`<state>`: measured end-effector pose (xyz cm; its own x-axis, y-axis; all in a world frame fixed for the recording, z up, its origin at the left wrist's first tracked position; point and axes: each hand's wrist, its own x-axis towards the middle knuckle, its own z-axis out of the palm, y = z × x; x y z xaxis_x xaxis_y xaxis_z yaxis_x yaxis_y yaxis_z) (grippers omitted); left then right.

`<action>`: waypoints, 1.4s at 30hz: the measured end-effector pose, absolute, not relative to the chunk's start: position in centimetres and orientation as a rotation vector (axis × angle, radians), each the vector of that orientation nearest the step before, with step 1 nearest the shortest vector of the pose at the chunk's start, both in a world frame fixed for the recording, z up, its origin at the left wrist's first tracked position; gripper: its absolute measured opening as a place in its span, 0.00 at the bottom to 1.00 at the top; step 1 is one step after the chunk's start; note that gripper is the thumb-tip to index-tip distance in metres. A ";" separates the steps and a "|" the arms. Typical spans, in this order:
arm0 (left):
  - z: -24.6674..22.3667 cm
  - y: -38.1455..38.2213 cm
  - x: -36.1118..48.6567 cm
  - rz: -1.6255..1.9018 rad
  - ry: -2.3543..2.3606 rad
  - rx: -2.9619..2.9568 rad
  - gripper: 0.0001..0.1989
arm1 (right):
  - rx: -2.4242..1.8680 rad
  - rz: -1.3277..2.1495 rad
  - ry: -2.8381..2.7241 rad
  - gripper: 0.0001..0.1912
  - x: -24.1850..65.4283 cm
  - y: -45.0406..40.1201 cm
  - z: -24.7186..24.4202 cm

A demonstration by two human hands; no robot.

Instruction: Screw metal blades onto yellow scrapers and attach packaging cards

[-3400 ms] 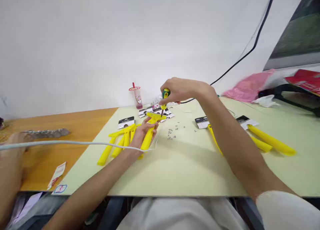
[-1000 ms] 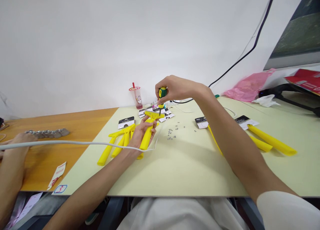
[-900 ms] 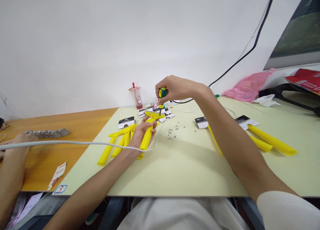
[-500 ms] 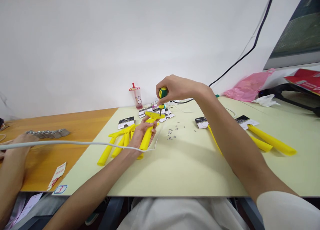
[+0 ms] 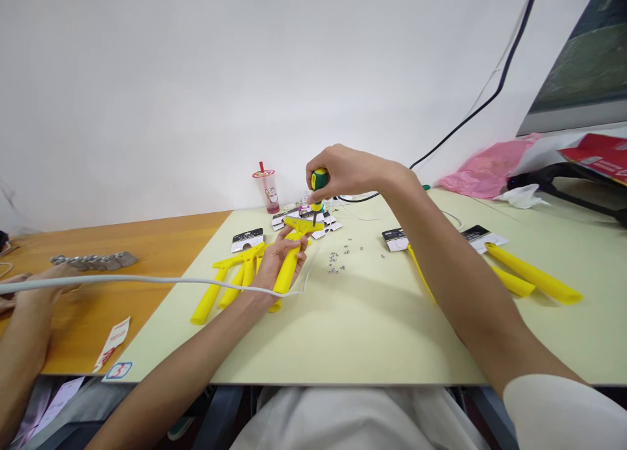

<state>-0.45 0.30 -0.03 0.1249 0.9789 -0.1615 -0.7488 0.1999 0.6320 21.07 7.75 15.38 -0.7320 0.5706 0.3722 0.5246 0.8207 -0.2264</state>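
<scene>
In the head view, the right hand [image 5: 345,174] is clenched around a green and yellow screwdriver [image 5: 319,179], and its tip stands down on the crossbar of a T-shaped yellow plastic tool [image 5: 290,266]. The left hand [image 5: 277,257] grasps this tool by its handle. Small metal screws [image 5: 336,260] lie just right of the left hand. This step seems to need a steady left hand under the tip.

The room is bright and evenly lit, with the light seeming to come from above, and the wall [image 5: 245,97] looks pale and washed out. Only a soft shadow lies on the desk [image 5: 372,352] beneath the right arm [image 5: 460,287]. The wide lens bows the desk's front edge and slants the monitor [image 5: 573,58] at the frame's edge. The tiny screws [image 5: 336,260] blur into specks.
</scene>
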 end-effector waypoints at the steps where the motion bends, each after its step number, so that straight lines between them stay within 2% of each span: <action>1: 0.0 0.3 -0.5 1.326 0.623 0.451 0.39 | -0.813 0.148 -2.571 0.13 21.1 7.8 15.4; 17: 0.1 1.0 -0.8 1.409 0.648 0.530 0.34 | -0.757 0.142 -2.515 0.11 20.8 6.8 15.8; 30: 1.1 1.0 -2.3 1.404 0.491 0.780 0.36 | -0.644 0.240 -2.068 0.16 21.2 7.1 15.6; 34: 1.8 0.7 -2.7 1.406 0.447 0.851 0.33 | -0.760 0.120 -1.961 0.16 21.0 9.5 14.7; 38: 2.0 0.8 -2.8 1.419 0.430 0.851 0.28 | -0.874 0.026 -2.037 0.10 19.1 12.5 12.5; 42: 1.9 1.2 -2.9 1.453 0.469 0.842 0.31 | -1.188 0.105 -2.396 0.09 16.2 15.5 9.5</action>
